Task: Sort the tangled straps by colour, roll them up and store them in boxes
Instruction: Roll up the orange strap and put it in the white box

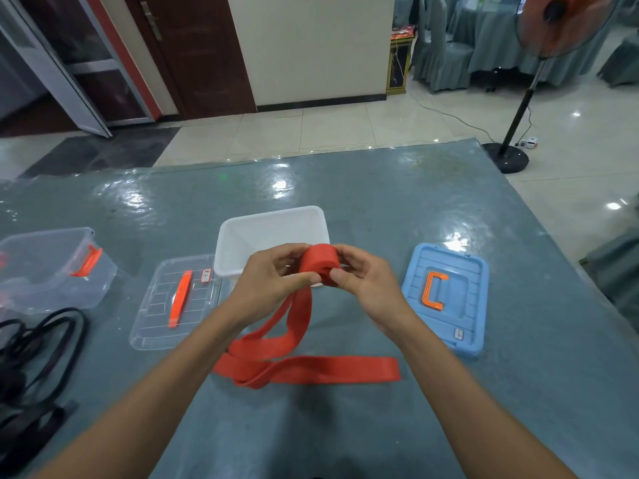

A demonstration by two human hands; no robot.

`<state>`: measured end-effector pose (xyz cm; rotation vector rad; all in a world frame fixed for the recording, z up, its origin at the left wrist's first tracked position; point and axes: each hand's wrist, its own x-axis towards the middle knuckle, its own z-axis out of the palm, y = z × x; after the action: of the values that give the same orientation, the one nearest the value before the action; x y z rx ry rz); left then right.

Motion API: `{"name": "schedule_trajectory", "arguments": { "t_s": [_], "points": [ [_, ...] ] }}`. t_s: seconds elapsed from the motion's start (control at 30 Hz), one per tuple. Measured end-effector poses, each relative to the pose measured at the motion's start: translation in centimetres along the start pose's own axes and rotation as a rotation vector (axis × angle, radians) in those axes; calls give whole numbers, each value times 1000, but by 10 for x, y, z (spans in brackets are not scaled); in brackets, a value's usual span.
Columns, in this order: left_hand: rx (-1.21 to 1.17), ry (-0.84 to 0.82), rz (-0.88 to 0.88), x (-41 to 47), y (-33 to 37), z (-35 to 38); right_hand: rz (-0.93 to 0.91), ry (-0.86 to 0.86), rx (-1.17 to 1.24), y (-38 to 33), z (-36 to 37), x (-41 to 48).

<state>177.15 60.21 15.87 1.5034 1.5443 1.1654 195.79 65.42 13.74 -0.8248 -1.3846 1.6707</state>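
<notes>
Just above a table (380,202) covered in grey-blue cloth under a glossy, wrinkled clear sheet, a person's left hand (273,281) and right hand (363,281) grip a wide, flat red strap (332,369), the fingers and thumbs of both curled round its thick, smooth coil (318,259), which is held in the air in front of the near wall of an open white box (273,226); the coil and both hands hide part of that wall. From the coil the unrolled length hangs down in a loop and lies in loose folds on the table between the forearms, its free end stretched flat toward the right. Left of the white box lies a clear lid (155,326), ribbed, with an orange handle (179,299) and a small label; right of it lies a blue lid (463,326), ridged, with a squared orange grip (434,292). At far left sits a clear box (45,281) with an orange latch (88,261), and nearer, at the frame's edge, a tangle of thin black straps (34,347). Beyond the table are pale glossy floor tiles (345,126), a standing fan (553,15) with orange blades, cloth-draped chairs (442,53) and a dark wooden door (193,46)
</notes>
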Motion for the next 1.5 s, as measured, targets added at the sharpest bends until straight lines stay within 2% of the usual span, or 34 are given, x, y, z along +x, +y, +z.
{"name": "schedule_trajectory", "arguments": {
  "t_s": [0.13,0.2,0.27,0.43,0.5,0.67,0.83,0.93,1.03,1.17,1.23,1.3,1.4,1.5],
  "points": [
    [-124,-11,-25,1,3,1,79,28,304,5,8,-2],
    [-94,-15,-43,2,2,2,106,29,314,8,8,-3],
    [40,-18,-18,1,0,3,108,-4,139,9,5,-3],
    [521,-178,166,6,0,-2,49,-110,-620,-3,-10,0],
    [541,-201,176,10,4,-1,2,-121,-690,-8,-11,4],
    [127,10,66,9,7,3,29,-39,-174,-14,-16,8],
    [-197,43,6,1,8,11,72,26,270,-3,-3,-1],
    [-224,23,-6,-5,2,16,111,73,357,10,6,-8],
    [-129,12,-31,-9,-5,14,91,15,153,13,3,-9],
    [289,-37,94,-4,-9,1,-11,-41,-537,5,-11,-1],
    [472,-112,161,1,-4,-3,-51,-49,-698,-2,-13,4],
    [555,-168,183,6,3,-5,-94,-108,-806,-7,-12,8],
    [579,-159,223,10,10,-6,-125,-132,-806,-12,-11,13],
    [296,-13,141,7,13,-3,-56,-80,-433,-15,-12,13]
  ]
}}
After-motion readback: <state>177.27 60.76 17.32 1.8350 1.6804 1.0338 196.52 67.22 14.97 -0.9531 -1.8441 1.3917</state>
